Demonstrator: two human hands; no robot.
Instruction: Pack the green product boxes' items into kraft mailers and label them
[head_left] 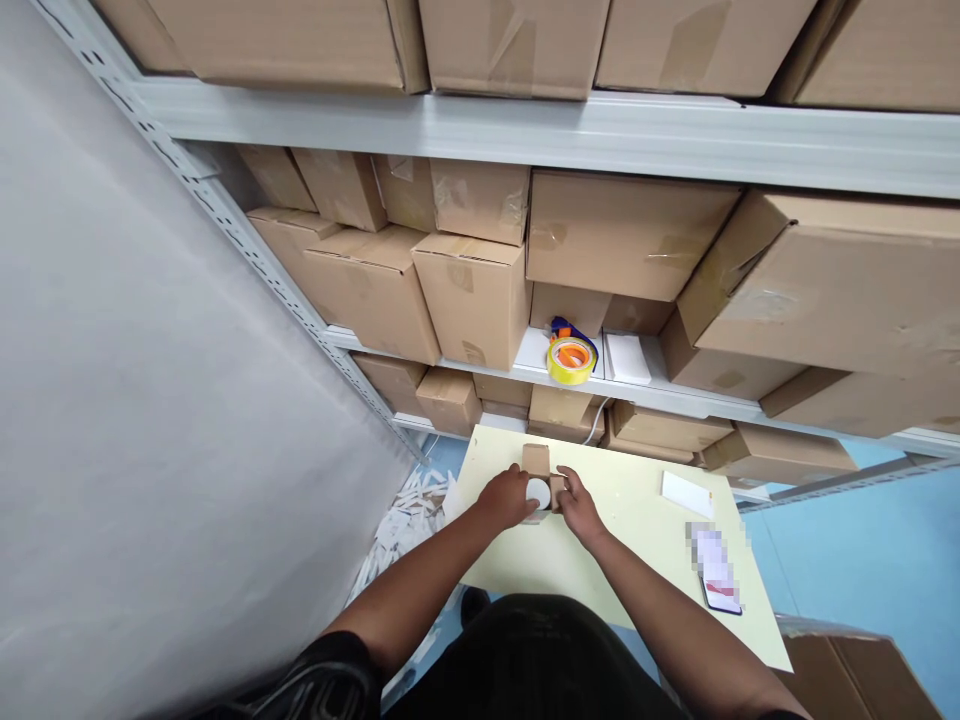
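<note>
A small brown cardboard box (pixel 535 459) stands on the pale yellow table with its flaps up. Inside its opening shows a round white object (pixel 538 492), whose kind I cannot make out. My left hand (pixel 508 498) is closed on the box's left side, the thumb reaching over the near edge by the white object. From the right, my right hand (pixel 580 508) pinches the box's side flap between thumb and fingers. The lower part of the box is mostly hidden from above.
On the table (pixel 630 495) lie a white card or pad (pixel 687 493) and a phone (pixel 716 570), partly blurred. Shelves of cardboard boxes (pixel 472 300) rise behind, with a yellow tape dispenser (pixel 571 358). Paper scraps (pixel 409 520) litter the left floor beside the wall (pixel 150 400).
</note>
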